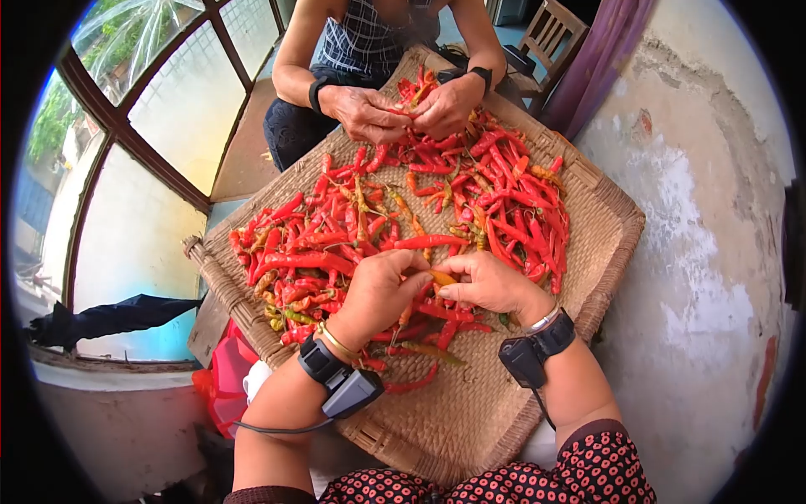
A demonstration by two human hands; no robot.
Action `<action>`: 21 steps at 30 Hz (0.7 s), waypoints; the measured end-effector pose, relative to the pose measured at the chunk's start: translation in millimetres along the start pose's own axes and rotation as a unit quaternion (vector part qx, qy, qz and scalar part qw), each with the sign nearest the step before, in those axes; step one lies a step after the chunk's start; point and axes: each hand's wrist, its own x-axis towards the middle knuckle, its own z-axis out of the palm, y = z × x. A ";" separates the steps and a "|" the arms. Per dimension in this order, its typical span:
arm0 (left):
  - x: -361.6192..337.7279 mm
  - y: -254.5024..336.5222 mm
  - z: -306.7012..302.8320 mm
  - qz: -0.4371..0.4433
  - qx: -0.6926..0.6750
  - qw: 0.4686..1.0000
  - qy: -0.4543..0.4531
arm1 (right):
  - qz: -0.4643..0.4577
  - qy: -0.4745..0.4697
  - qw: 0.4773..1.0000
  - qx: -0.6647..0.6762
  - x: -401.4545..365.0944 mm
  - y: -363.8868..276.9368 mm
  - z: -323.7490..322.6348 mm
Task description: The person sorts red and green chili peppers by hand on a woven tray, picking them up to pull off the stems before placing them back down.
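Observation:
Between my two hands is an orange-yellow chili pepper [442, 277], pinched at each end by fingers and thumb. My left hand [379, 291] grips it from the left and my right hand [494, 286] from the right, both closed. Beneath them a large woven tray [495, 412] carries many red chili peppers [311, 262], with some orange and greenish ones among them. A long red chili [430, 242] lies just beyond my fingertips. Each of my wrists bears a strapped black device with a cable, and a bracelet.
Across the tray sits another person, whose hands [411, 113] are held together over the far peppers. A wooden chair [550, 50] and a purple curtain [596, 67] are behind at right. Windows and a folded dark umbrella [126, 319] are at left; a worn wall [680, 252] at right.

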 end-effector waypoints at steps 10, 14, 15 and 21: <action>8.9 -13.1 -11.0 -0.007 0.155 0.988 0.008 | -0.008 0.217 0.949 0.228 1.4 -8.1 -23.1; 15.2 -25.8 2.8 0.085 0.255 0.963 -0.012 | 0.105 0.188 0.974 0.073 4.3 -5.4 -25.4; 16.0 -28.4 5.6 0.097 0.278 0.956 -0.020 | 0.062 0.159 0.983 -0.064 7.8 7.4 -24.2; 12.9 -37.9 11.6 0.091 0.337 0.936 -0.046 | 0.005 0.043 0.960 -0.277 14.2 30.3 -6.7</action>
